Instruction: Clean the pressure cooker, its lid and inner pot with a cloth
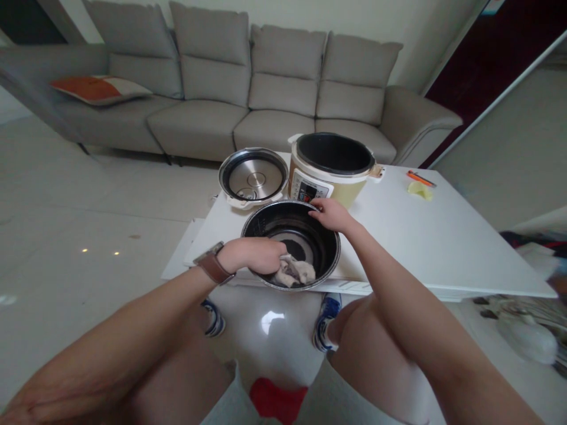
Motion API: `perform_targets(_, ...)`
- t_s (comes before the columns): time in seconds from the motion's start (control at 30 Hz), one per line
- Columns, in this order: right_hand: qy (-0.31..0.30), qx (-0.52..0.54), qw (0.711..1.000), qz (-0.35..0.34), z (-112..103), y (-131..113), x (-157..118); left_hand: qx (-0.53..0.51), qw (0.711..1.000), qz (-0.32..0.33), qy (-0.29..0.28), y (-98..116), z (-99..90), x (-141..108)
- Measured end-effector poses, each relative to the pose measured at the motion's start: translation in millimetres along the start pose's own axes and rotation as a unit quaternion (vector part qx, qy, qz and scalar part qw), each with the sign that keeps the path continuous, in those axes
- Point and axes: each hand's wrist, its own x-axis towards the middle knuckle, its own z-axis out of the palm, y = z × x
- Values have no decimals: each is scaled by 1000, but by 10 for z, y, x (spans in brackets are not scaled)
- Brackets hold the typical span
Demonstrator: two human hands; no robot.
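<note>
A black inner pot (325, 251) sits tilted towards me at the near edge of the white table. Inside it, my left hand (262, 254) is closed on a pale, stained cloth (296, 271) that lies against the pot's near wall. My right hand (330, 213) grips the pot's far right rim, thumb and fingers closed over it. Just behind the pot stands the electric pressure cooker body (349, 188), its dark cavity uncovered and its control panel facing me. To its left lies the cooker lid (256, 177) with its metal underside up.
The white table (425, 242) extends to the right, bearing an orange-handled tool (420, 179) and a yellowish scrap (420, 190). Behind it is a grey sofa (283, 124) with an orange and white cushion (101, 88). Assorted items (527, 330) sit on the floor at right.
</note>
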Motion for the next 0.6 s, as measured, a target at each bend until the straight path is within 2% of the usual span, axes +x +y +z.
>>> perform_targets(0.13,17,-44,999,17,-18,-74,20,-23,997,12,75,14,-36,34)
perform_targets(0.23,10,-75,996,55,-75,-73,-36,-35,993,36,102,61,50,91)
perform_targets(0.4,-37,-86,994,62,-167,14,-183,-21,993,88,74,130,189,84)
perform_targets(0.53,-30,-72,995,59,-135,12,-208,4,999,27,30,84,101,24)
perform_targets(0.6,-19,-76,995,66,-96,-15,-188,19,999,3,26,45,33,19)
